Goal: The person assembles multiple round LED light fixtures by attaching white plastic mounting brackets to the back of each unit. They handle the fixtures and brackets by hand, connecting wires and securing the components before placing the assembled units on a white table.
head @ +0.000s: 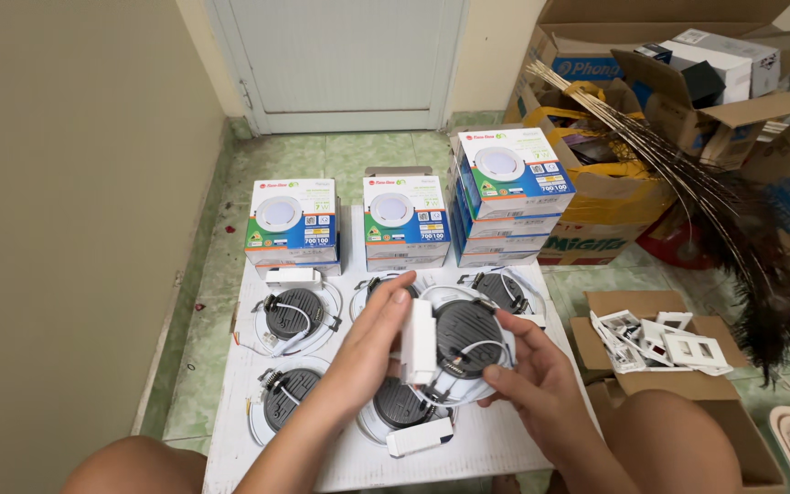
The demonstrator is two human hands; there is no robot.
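Near the lower middle of the frame both hands hold up a round recessed ceiling light with a black ribbed back and white rim (466, 337), turned back-side up. The left hand (372, 343) is closed on the white rectangular driver box (419, 342) wired to that light, fingers curled over its top. The right hand (532, 375) grips the light's rim from the right, thumb on the edge.

Below them lies a white flat board (340, 457) on the green tiled floor (203, 302), carrying more identical lights (294, 314) laid face down. Three stacks of white, blue and green cardboard cartons (406, 222) stand along the board's far edge. At right, an open brown cardboard box (596, 316) holds white plastic wall plates (660, 343).
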